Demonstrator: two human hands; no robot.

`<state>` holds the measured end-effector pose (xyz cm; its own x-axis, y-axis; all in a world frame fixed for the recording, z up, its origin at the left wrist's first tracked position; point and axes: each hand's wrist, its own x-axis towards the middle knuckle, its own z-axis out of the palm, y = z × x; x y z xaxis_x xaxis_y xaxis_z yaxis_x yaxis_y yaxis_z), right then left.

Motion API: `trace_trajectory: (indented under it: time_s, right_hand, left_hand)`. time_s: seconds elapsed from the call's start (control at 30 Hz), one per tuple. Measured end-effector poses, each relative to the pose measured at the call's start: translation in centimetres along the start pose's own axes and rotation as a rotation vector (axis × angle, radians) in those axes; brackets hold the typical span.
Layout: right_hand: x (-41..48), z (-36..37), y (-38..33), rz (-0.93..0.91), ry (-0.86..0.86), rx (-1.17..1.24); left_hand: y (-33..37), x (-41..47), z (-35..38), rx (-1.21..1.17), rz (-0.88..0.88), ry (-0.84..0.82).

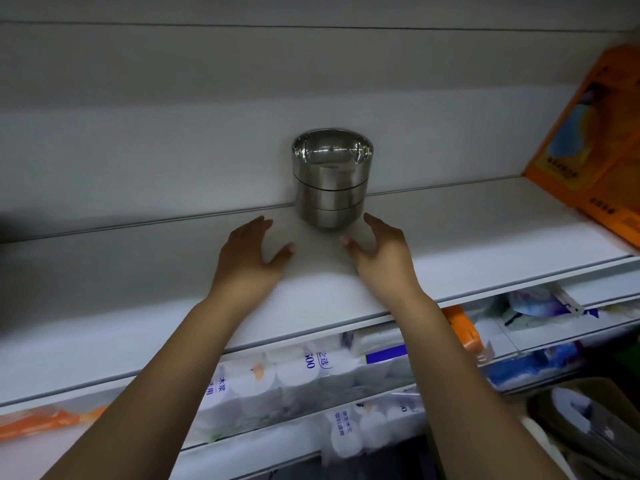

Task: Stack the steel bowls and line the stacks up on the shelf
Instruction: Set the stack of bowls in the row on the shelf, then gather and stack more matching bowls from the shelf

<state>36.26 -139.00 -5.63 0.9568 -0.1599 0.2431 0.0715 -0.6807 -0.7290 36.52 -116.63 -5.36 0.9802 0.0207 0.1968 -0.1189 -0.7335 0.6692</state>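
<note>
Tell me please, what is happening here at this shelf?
A person reaches both arms onto a white shelf. A stack of three steel bowls stands upright at the back of it. The left hand and the right hand are open, one on each side just in front of the stack, and neither grips it. An orange box stands at the right end, and packs of paper rolls lie on the shelves below.
</note>
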Motion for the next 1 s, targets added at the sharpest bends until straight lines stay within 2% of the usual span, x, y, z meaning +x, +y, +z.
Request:
trace_trajectory:
  time_s: [0.23, 0.5, 0.6, 0.8, 1.0]
  right_hand:
    - [-4.8, 1.6, -5.6, -0.115, 0.044, 0.022]
    - [-10.0, 6.8, -14.3, -0.206, -0.040, 0.070]
    - [-12.4, 9.6, -18.2, -0.228, -0.091, 0.107]
    - [-17.0, 15.8, -25.1, -0.279, -0.243, 0.147]
    - [-19.8, 20.8, -30.6, -0.269, -0.404, 0.133]
  left_hand:
    - [-2.1, -5.1, -5.2, -0.020, 0.021, 0.125]
    - [-8.4, -11.3, -14.4, 0.025, -0.021, 0.281]
    - [-11.2, -14.3, -18.4, 0.048, -0.045, 0.322]
    - [-17.1, -19.6, -25.8, 0.023, -0.124, 0.506]
    - [-22.5, -22.3, -30.4, 0.014, -0.233, 0.561]
